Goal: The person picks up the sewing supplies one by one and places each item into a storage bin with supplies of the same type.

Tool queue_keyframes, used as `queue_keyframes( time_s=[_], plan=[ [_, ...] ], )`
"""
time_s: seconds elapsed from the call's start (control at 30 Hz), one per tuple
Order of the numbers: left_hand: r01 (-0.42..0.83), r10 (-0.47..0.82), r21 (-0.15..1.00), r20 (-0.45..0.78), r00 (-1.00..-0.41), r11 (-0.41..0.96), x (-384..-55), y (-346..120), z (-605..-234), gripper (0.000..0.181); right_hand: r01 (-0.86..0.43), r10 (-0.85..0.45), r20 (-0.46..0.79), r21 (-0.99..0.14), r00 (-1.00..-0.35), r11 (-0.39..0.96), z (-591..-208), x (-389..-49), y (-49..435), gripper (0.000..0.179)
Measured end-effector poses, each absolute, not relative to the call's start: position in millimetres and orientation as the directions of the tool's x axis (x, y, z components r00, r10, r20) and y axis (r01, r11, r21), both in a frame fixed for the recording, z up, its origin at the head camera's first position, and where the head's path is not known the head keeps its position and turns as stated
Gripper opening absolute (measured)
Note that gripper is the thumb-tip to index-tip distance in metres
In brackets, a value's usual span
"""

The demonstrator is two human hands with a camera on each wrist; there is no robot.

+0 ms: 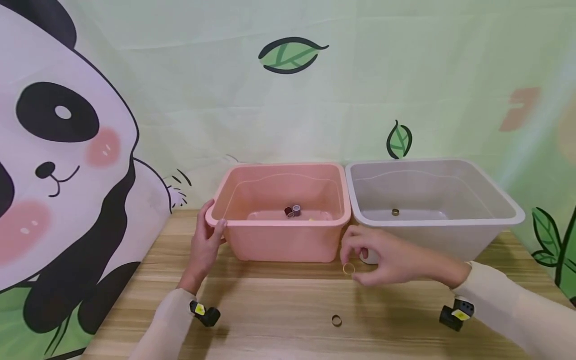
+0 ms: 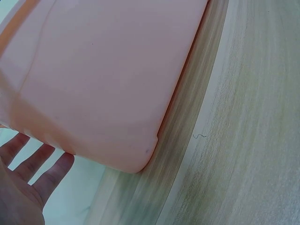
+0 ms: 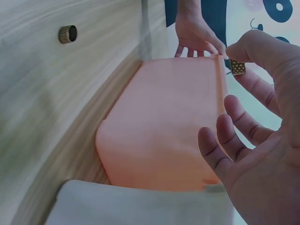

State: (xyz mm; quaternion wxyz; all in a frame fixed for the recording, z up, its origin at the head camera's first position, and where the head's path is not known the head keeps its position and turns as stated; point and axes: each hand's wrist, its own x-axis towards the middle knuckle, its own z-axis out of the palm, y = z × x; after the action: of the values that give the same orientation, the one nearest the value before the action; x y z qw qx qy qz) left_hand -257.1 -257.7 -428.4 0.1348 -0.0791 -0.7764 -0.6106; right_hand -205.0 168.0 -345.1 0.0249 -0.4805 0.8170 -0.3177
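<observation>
My left hand [image 1: 205, 252] grips the left front corner of the pink bin [image 1: 283, 243], thumb at the rim; the left wrist view shows its other fingers [image 2: 51, 178] against the bin's outer side. In front of the gap between the bins, my right hand [image 1: 396, 257] pinches a gold dimpled thimble ring [image 3: 237, 67] between thumb and forefinger, above the table. A similar thimble ring [image 3: 64, 35] stands on the wood, nearer to me. Inside the grey bin [image 1: 432, 223] lies another gold ring [image 1: 395, 212]. Several small spool-like pieces [image 1: 296, 210] lie in the pink bin.
Both bins stand side by side at the back of the wooden table [image 1: 270, 310], close to a cloth backdrop [image 1: 216, 90] printed with a panda and leaves. Front walls of the bins hide part of their floors. A small camera is strapped to each wrist.
</observation>
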Motion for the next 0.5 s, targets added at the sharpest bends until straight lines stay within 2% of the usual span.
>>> queue_keyframes(
  time_s=[0.2,0.5],
  plan=[
    [0.289,-0.038,0.927,0.307,-0.951,0.239,-257.9,-257.9,-429.2,0.067,-0.779,-0.804,0.283,-0.54,-0.524,0.318,-328.4,-207.8,169.5,0.031],
    [0.273,-0.046,0.933,0.291,-0.955,0.235,-260.4,-259.3,-430.5,0.067,-0.747,-0.78,0.286,-0.584,-0.556,0.318,-300.5,-223.3,178.0,0.027]
  ],
)
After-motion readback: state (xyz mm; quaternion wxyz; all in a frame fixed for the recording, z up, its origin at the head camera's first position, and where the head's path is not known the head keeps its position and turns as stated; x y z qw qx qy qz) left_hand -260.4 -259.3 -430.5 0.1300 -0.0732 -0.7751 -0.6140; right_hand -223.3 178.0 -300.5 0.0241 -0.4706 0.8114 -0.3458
